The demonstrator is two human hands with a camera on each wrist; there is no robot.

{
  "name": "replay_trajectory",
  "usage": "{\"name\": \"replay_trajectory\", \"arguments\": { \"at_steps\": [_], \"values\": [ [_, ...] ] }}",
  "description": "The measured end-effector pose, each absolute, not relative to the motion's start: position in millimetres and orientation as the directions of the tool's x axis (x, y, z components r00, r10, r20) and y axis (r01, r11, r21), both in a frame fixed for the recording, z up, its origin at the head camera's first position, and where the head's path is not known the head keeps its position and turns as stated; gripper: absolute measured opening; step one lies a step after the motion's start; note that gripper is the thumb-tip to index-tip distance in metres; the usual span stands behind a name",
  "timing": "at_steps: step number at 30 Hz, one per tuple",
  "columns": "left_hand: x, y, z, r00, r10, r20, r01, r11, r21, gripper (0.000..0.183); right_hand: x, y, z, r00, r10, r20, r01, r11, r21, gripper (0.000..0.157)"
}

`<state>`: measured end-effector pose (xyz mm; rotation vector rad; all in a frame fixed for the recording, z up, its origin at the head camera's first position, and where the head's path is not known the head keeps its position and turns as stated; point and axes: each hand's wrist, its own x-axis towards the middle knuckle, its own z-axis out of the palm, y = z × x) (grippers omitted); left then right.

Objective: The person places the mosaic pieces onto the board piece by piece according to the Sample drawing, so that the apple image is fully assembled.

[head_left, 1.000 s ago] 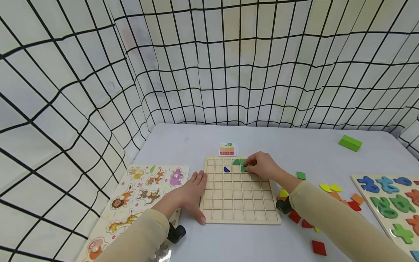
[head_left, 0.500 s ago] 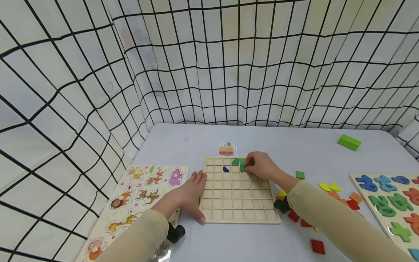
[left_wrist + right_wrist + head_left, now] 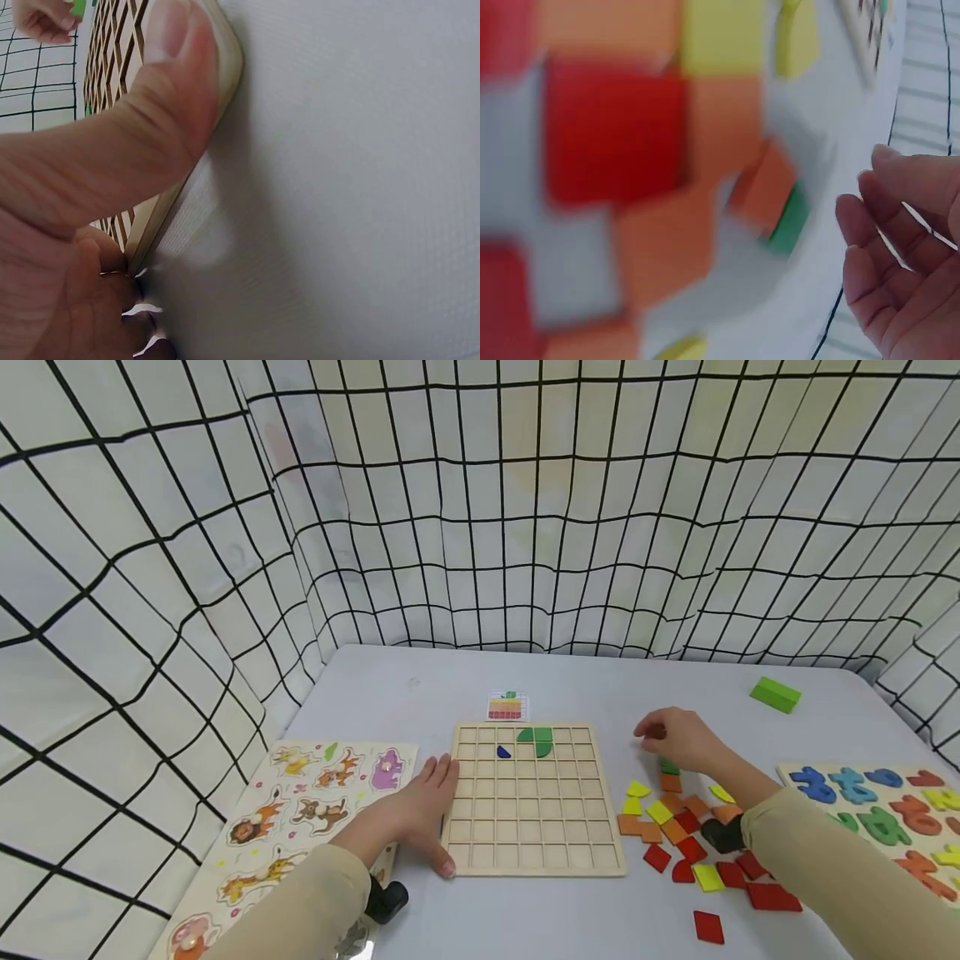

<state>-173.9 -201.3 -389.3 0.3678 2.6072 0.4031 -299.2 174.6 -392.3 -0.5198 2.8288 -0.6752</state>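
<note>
Right wrist: tiles (image 3: pixel 615 135) blurred; right fingers (image 3: pixel 864 227) seem apart; left fingers (image 3: pixel 442 777) straight against board (image 3: pixel 534 810).

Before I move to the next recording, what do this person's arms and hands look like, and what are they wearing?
The left hand and right hand are both bare, without gloves. Plain beige long sleeves cover the forearms. A small, rounded black device sits at each wrist, by the cuff. I can make out no cables or markings.
</note>
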Motion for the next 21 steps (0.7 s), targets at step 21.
{"name": "replay_trajectory", "arguments": {
  "at_steps": [21],
  "values": [
    [-176,-202,-390,-0.841,0.333,-0.427,0.210,0.928,0.309,0.138,-291,194,-398,-0.935,-0.332,-0.120,-0.249,0.862,-0.442,0.017]
  ]
}}
